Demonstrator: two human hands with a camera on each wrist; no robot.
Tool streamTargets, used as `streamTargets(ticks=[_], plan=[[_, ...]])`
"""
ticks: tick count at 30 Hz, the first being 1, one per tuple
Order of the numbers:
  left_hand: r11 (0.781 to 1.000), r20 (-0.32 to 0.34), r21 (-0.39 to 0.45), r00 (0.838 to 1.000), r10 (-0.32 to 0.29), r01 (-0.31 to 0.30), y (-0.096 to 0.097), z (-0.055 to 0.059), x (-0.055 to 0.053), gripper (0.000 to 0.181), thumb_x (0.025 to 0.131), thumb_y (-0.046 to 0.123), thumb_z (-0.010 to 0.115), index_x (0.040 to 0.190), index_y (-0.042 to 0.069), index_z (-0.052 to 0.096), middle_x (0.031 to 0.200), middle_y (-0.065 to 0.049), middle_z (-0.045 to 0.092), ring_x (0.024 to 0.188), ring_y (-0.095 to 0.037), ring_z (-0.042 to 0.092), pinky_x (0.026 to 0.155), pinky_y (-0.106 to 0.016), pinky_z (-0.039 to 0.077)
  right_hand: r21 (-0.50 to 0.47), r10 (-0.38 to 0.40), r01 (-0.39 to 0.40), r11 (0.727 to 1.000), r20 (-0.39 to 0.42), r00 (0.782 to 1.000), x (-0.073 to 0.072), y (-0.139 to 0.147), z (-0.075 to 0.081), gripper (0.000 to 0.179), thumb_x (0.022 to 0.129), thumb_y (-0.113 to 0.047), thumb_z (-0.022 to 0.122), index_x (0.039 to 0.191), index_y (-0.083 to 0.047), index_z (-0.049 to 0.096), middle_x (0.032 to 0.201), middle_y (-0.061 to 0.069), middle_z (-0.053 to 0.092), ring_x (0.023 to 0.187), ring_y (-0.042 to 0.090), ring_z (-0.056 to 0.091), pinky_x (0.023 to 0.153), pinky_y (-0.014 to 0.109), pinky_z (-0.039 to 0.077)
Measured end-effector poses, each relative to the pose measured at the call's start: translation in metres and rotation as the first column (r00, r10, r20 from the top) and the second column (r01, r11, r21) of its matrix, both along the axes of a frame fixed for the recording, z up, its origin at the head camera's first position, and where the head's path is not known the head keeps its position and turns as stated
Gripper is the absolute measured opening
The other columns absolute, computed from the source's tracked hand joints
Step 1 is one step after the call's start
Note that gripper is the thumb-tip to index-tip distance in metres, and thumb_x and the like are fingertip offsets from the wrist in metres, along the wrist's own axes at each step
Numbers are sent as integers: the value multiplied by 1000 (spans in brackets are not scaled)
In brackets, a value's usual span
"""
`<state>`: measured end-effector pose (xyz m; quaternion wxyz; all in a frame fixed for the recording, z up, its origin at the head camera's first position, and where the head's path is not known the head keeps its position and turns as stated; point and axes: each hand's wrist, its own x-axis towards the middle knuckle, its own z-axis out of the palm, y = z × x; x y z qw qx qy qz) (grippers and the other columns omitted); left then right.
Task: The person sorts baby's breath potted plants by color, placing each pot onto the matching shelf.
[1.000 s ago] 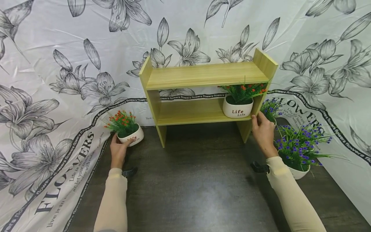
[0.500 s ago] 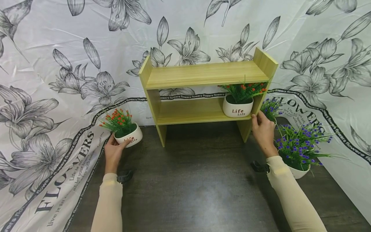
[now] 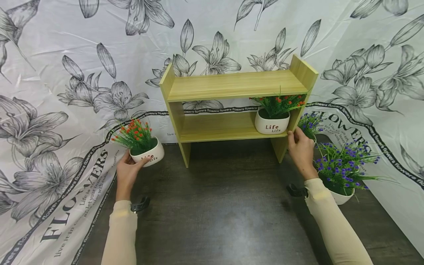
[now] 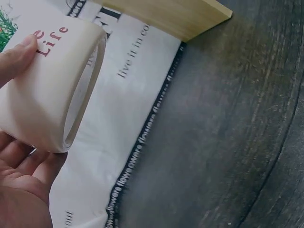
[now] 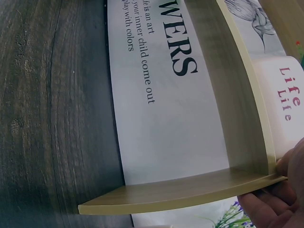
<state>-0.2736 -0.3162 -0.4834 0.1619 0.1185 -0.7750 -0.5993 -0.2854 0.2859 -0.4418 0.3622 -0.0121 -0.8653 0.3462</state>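
Observation:
My left hand (image 3: 127, 172) grips a white oval flowerpot (image 3: 157, 153) of red artificial flowers (image 3: 135, 133), thumb across the "Life" lettering. The pot leans to the left; its underside rim shows in the left wrist view, where fingers (image 4: 45, 166) support it from below. At the right end of a two-tier wooden shelf (image 3: 232, 87), my right hand (image 3: 302, 152) pinches the front edge of the side panel (image 5: 185, 193), level with the lower board. A second red-flowered pot (image 3: 272, 124) stands on that board's right end, close to the right thumb.
Two pots of purple flowers, a nearer one (image 3: 344, 198) and a farther one (image 3: 309, 124), stand right of the shelf, beside the right forearm. The dark wooden table (image 3: 212, 206) meets floral-printed white cloth (image 3: 89, 176) at the back and sides.
The left hand has shifted a little left and the pot in it has tilted further, its flowers leaning left. My right hand, the shelf and the other pots have stayed in place.

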Motion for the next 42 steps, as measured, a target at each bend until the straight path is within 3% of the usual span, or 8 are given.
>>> streamTargets(ticks=[3, 10, 15, 18, 21, 27, 37, 42], plan=[[1000, -4, -19, 1000, -3, 2, 1, 6, 4, 95, 84, 35, 93, 164, 22, 44, 152, -10, 61, 119, -1, 64, 86, -6, 54, 1, -6, 6, 1000, 3, 1000, 0, 0, 0, 28, 111, -22, 59, 122, 0, 73, 101, 24, 80, 81, 42, 78, 63, 16, 42], [1000, -22, -25, 1000, -14, 13, 4, 21, 12, 93, 84, 31, 94, 163, 21, 46, 150, -11, 63, 115, 2, 65, 87, -6, 54, -1, -9, 9, 1000, 3, 1000, -1, -2, 0, 28, 111, -20, 59, 124, 0, 72, 102, 25, 80, 82, 44, 77, 66, 55, 59], [1000, -47, -8, 999, -26, 26, 8, 34, 18, 96, 83, 25, 95, 164, 20, 45, 147, -13, 65, 114, 1, 67, 88, -7, 55, -20, -3, 3, 1000, 14, 1000, -1, -2, 0, 28, 111, -20, 59, 126, 0, 72, 106, 26, 79, 87, 46, 78, 72, 63, 62], [1000, -59, -8, 998, -26, 25, 11, 40, 21, 93, 82, 22, 96, 162, 19, 48, 142, -10, 67, 112, 1, 68, 88, -7, 55, -20, 2, -2, 1000, 16, 1000, -1, -1, 1, 29, 111, -20, 59, 127, 0, 71, 107, 26, 79, 87, 46, 78, 70, 61, 62], [999, -60, -25, 998, -35, 33, 14, 46, 24, 91, 82, 23, 96, 161, 19, 50, 142, -10, 67, 113, 1, 67, 89, -7, 55, -14, 0, 0, 1000, 12, 1000, -1, -1, 1, 29, 111, -21, 59, 127, 0, 72, 105, 25, 80, 85, 44, 78, 65, 38, 60], [996, -71, -56, 995, -67, 63, 19, 55, 30, 91, 84, 24, 94, 162, 18, 48, 144, -15, 65, 113, 1, 67, 89, -8, 56, -12, 0, 0, 1000, 4, 1000, 0, 0, -1, 28, 111, -21, 60, 126, -1, 73, 103, 24, 80, 81, 43, 78, 62, 0, 30], [993, -141, -68, 984, -109, 101, 32, 72, 41, 85, 84, 17, 94, 158, 17, 53, 130, -4, 71, 108, 3, 70, 86, -10, 59, -15, -2, 3, 1000, 15, 1000, 1, 0, 0, 29, 111, -21, 59, 127, 0, 72, 104, 25, 80, 84, 43, 78, 63, 5, 34], [990, -215, -82, 968, -128, 113, 40, 82, 48, 71, 83, 9, 92, 147, 11, 62, 114, 12, 72, 105, 2, 71, 85, -11, 59, -22, 0, 1, 1000, 19, 1000, 0, 0, 0, 30, 112, -21, 58, 127, 1, 72, 106, 26, 79, 86, 44, 78, 65, 39, 60]])
